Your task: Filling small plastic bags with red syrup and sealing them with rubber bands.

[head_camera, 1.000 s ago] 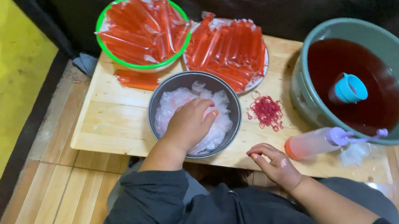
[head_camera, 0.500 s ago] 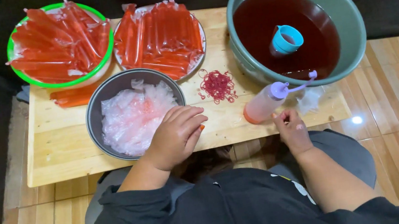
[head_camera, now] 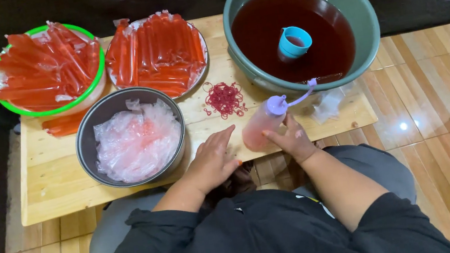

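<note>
— Step in hand?
— Looks like a pause between fills. Right hand (head_camera: 292, 141) wrapped around the squeeze bottle (head_camera: 261, 127), lying tilted at the bench (head_camera: 56, 187) front edge, fingers closed on it. Left hand (head_camera: 215, 159) flat on the bench, fingers open, holding nothing.
— Next move?
— Probably calls for 1 empty bag from the grey bowl (head_camera: 86, 135), just left of that hand.

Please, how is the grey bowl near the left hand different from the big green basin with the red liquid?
The grey bowl is smaller and holds crumpled clear plastic bags; the green basin is much larger and holds dark red liquid with a blue cup in it. The grey bowl sits by the left hand; the green basin overhangs the wooden table's right end. Both are round and open.
</note>
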